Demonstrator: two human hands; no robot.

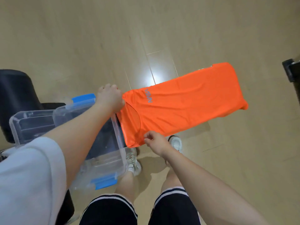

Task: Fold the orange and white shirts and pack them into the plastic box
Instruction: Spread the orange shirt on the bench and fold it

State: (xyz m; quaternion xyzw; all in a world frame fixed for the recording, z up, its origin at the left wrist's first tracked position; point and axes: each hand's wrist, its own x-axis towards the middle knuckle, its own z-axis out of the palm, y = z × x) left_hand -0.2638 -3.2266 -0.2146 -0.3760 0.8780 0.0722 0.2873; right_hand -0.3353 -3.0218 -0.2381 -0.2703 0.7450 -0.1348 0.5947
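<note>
Gripping orange shirt collar, left hand, right hand seemingly pinching its edge

orange shirt with grey lettering, clear box with blue latches.

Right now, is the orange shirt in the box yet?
No, it is out. The left hand holds the orange shirt beside the plastic box, which is open.

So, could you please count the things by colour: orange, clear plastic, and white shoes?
Orange: 1, the shirt
Clear plastic: 2, the box and its lid
White: 2, the shoes
Total: 5
</note>
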